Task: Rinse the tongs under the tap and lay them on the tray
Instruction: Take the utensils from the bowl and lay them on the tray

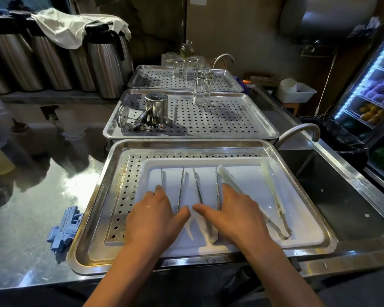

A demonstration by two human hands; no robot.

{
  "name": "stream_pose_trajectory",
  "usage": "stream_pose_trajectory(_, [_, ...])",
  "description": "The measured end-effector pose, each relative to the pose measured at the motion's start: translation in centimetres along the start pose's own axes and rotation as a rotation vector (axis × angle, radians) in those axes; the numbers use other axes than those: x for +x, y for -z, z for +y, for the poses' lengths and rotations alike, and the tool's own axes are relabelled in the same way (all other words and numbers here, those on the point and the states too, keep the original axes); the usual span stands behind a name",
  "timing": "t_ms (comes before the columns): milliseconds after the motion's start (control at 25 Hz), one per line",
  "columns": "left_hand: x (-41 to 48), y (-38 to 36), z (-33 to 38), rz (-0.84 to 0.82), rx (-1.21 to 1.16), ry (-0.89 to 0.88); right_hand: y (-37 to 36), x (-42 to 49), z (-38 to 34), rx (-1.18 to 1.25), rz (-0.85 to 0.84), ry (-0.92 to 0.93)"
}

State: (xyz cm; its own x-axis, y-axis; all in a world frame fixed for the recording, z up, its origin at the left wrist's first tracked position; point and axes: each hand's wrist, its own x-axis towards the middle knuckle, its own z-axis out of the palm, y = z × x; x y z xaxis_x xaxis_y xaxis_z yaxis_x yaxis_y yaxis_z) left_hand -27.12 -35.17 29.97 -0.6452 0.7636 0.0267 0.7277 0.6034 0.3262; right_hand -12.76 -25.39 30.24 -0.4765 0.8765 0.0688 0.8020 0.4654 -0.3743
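Note:
A white tray [308, 227] lies inside a steel perforated tray [91, 244] in front of me. Two thin metal tongs lie on it side by side, one [180, 191] on the left and one [197, 187] beside it, their tips pointing away. A clear plastic tong [275, 196] lies at the right. My left hand [152, 218] rests flat over the left metal tong, fingers spread. My right hand [235, 216] rests flat over the right metal tong and the near arm of the plastic one. Neither hand grips anything. The tap [302, 131] curves over the sink [341, 196] to the right.
Behind stand two more perforated trays, the nearer one [262, 129] holding a steel cup [156, 107], a strainer and glasses [202, 87]. Steel flasks [106, 63] line the back left. A blue toy-like object [64, 229] lies on the counter at left. A lit fridge [377, 96] stands at right.

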Motion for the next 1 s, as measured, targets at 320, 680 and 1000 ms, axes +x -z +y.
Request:
stream_pose_trajectory(320, [-2.0,1.0,-3.7,0.184,0.021,-0.274,5.0,-0.5,7.2,-0.222,0.153,-0.151])
stream_pose_trajectory(680, [-2.2,0.3,-4.4,0.080,-0.122,-0.306,4.3,-1.5,7.1,-0.084,0.028,-0.234])
stream_pose_trajectory(1000, [-2.4,0.6,-4.3,0.046,-0.085,-0.319,3.6,-1.4,7.0,-0.077,0.012,-0.238])
